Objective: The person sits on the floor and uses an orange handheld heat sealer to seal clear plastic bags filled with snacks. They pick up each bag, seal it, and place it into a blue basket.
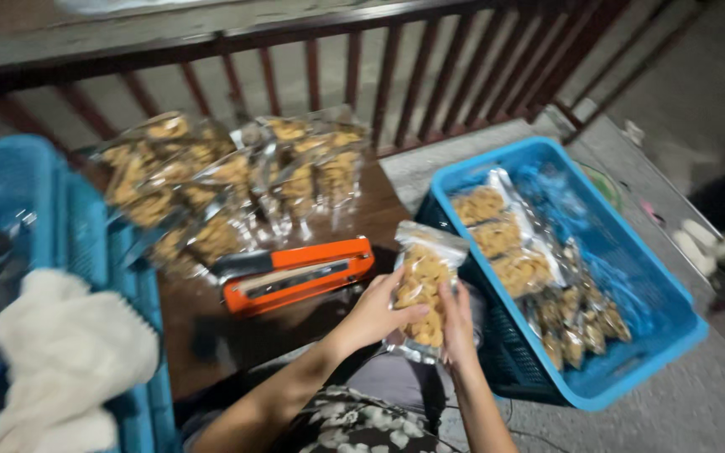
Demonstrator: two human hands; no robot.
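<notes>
Snack pouch: a clear pouch (424,289) filled with golden fried pieces, held upright over the person's lap, between the desk's near edge and the right-hand basket.
Left hand: the left hand (377,315) grips the pouch from its left side; fingers clenched around the lower half, thumb across the front.
Right hand: the right hand (456,323) clasps the pouch's right edge, fingers closed on it from behind.
Sealer: an orange heat sealer (299,273) lies on the desk just left of the pouch, black handle end pointing left, arm lowered.
Desk: dark wooden desk (203,327); bare surface shows in front of the sealer, toward the near edge.
Pouch stack: a heap of filled pouches (228,180) occupies the far part of the desk, against a wooden railing (396,75).
Right basket: a blue plastic basket (669,323) stands just right of the hands, with filled pouches along its left and middle; its far side is open.
Left basket: a second blue basket (86,226) at the desk's left edge holds a white cloth (65,352).
</notes>
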